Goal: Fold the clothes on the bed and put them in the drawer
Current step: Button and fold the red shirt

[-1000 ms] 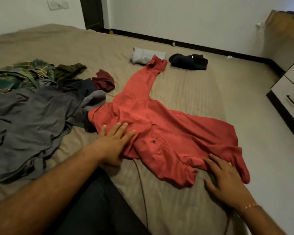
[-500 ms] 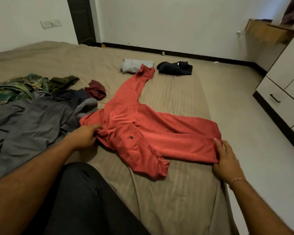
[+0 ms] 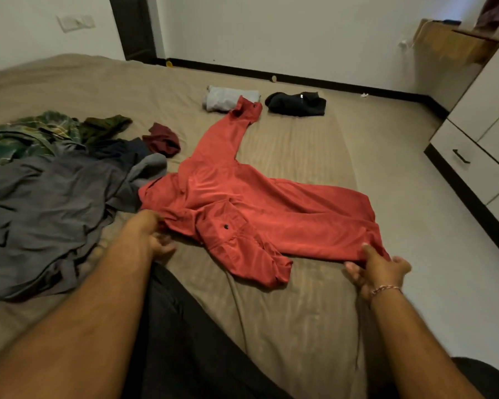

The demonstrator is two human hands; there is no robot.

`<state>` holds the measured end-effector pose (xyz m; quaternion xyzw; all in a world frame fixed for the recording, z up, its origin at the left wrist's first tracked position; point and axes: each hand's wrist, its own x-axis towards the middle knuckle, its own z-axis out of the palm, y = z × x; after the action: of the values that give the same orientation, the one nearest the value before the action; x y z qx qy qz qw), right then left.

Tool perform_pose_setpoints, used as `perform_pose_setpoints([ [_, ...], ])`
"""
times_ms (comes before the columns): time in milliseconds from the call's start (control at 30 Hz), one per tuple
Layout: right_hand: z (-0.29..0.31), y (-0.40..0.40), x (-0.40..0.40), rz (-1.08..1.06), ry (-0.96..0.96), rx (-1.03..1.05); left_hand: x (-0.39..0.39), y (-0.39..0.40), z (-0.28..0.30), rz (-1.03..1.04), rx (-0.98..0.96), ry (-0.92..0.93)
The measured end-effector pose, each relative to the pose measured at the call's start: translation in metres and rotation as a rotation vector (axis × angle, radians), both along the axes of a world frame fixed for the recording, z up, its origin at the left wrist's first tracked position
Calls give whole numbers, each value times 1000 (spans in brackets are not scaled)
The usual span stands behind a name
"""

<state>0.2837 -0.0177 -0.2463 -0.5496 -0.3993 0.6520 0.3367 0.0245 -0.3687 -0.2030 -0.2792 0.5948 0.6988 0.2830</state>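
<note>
I see the red shirt [image 3: 260, 214] lying in the middle of the bed [image 3: 300, 326], and it looks narrower now, because its near side has been folded over since a second ago. My left hand [image 3: 153, 240] has gone from lying flat on the shirt to holding its left edge with curled fingers. My right hand [image 3: 378, 269] now pinches the hem at the right. I think the next fold can start. The drawer [image 3: 467, 171] is far right, shut.

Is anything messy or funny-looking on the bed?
Yes. The red shirt lies crooked, one sleeve reaching onto the folded grey garment. On the left, a heap of unfolded clothes sprawls in a rumpled jumble.
</note>
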Motion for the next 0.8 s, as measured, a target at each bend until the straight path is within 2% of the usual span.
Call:
perform_pose_setpoints([
  [133, -2, 17, -11, -28, -44, -39, -1, 28, -31, -39, 65, 66],
  [233, 2, 19, -10, 37, -92, -28, -25, 14, -50, 73, -48, 141],
  [300, 3, 21, 2, 35, -142, -4, -30, 4, -42, 76, -139, 154],
  [333, 3, 22, 10, 44, -158, -9, -31, 0, -35, 32, -214, 185],
  [433, -5, 19, 42, 100, -173, -104, -17, -18, 2, -271, -621, 363],
  [567, -3, 4, 70, 191, -177, -71, 3, -53, 20, -592, -816, 388],
  [667, 7, -15, 77, 225, -210, 23, 7, -73, 18, -724, -1007, 477],
  [733, 15, -29, 79, 247, -205, 53, 12, -73, 17, -685, -1186, 661],
  [800, 23, -36, 81, 273, -262, 100, 33, -62, 26, -581, -1130, 976],
])
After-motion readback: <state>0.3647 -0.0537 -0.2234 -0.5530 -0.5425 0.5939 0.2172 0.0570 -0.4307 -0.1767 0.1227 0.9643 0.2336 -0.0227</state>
